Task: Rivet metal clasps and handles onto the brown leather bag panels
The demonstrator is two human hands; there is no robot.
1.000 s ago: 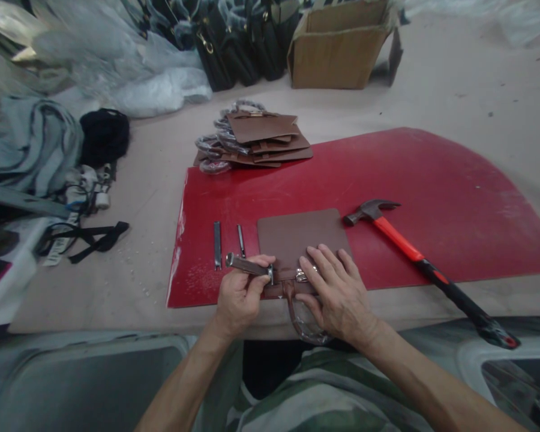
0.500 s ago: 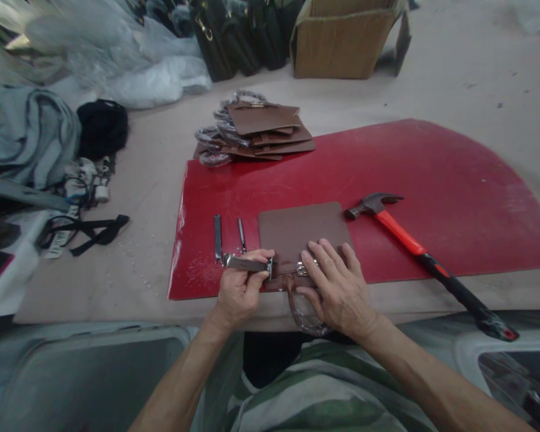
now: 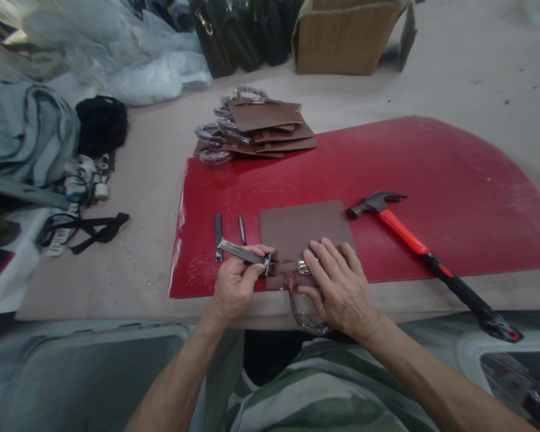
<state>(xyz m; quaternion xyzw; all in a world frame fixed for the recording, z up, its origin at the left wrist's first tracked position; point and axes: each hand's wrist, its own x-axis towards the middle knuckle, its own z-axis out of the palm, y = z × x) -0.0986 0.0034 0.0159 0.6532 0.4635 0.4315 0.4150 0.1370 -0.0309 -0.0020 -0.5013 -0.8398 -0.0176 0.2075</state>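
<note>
A brown panel with a plastic-wrapped handle point(image 3: 303, 228) lies under the right hand point(image 3: 342, 291), its fingers slightly spread, and reaches towards their eleven o'clock. At two o'clock from the left hand point(image 3: 233, 287), whose fingertips pinch a metal bar tool point(image 3: 242, 251), it sits close by.

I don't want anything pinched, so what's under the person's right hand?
Under the right hand are part of the brown panel and a partly covered silver metal fitting. The wrapped handle curves toward it. Whatever else the palm covers is hidden.
</note>
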